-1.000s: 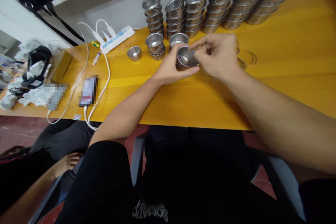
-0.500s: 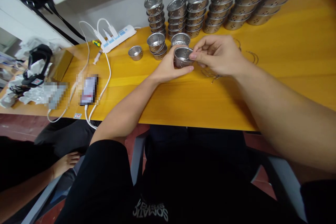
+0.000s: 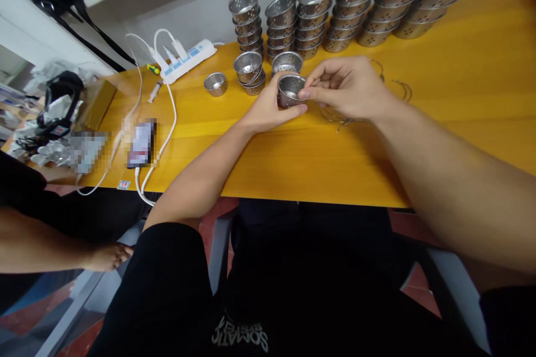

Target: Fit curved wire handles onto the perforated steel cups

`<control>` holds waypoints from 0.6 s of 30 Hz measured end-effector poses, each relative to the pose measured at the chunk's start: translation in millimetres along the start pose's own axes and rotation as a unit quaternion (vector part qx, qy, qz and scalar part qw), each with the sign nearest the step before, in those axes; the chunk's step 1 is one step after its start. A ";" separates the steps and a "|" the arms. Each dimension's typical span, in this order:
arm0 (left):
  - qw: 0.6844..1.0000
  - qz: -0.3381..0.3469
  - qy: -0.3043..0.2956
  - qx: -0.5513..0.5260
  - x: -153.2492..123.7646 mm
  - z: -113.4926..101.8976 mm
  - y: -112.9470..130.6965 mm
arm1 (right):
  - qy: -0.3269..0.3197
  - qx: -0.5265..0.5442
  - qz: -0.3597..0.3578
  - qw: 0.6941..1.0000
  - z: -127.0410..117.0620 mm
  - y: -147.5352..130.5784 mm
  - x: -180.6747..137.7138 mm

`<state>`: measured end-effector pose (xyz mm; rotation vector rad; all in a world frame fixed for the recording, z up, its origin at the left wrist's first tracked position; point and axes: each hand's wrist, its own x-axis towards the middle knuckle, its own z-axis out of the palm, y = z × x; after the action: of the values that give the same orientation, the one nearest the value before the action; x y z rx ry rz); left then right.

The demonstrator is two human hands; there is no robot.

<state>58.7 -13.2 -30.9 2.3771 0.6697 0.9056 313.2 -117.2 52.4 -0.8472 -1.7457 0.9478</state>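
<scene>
My left hand [image 3: 268, 103] is wrapped around a small metal strainer cup [image 3: 290, 91], its mouth tipped up. At the cup's right rim, my right hand [image 3: 339, 89] has thumb and index finger pinched together; whatever they hold is too small to make out. Thin wire loops [image 3: 335, 117] lie on the table under and beside the right hand. Just behind the held cup stands another perforated cup [image 3: 287, 61]. To its left is a short stack of cups [image 3: 250, 70], and farther left a single small cup [image 3: 215, 84].
Tall stacks of perforated metal cups [image 3: 316, 17] line the back of the wooden table [image 3: 285, 173]. On the left are a white power strip [image 3: 189, 61], a syringe [image 3: 154, 92], a phone [image 3: 141, 143] and white cables. A co-worker's hand [image 3: 109, 256] shows at lower left.
My right fingertips have shifted slightly left, farther over the cup's rim. My left hand keeps its hold. The co-worker's arm at lower left has moved up and their body has shifted.
</scene>
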 end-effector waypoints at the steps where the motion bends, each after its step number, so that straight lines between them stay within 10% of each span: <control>1: 1.000 0.001 0.000 0.000 0.2 -0.3 -0.3 | 0.003 -0.002 -0.006 1.000 0.5 0.8 0.0; 12: 0.999 0.004 0.031 0.004 4.7 -3.0 -17.3 | 0.104 -0.223 -0.158 0.956 -3.6 15.2 -3.3; 18: 0.999 -0.026 0.045 -0.008 3.7 -6.8 -12.5 | 0.098 -0.229 -0.099 0.963 -2.5 4.3 -9.8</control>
<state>53.0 0.2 -32.4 2.3062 0.7514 0.9959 319.2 -123.1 45.4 -0.9967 -1.8594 0.3137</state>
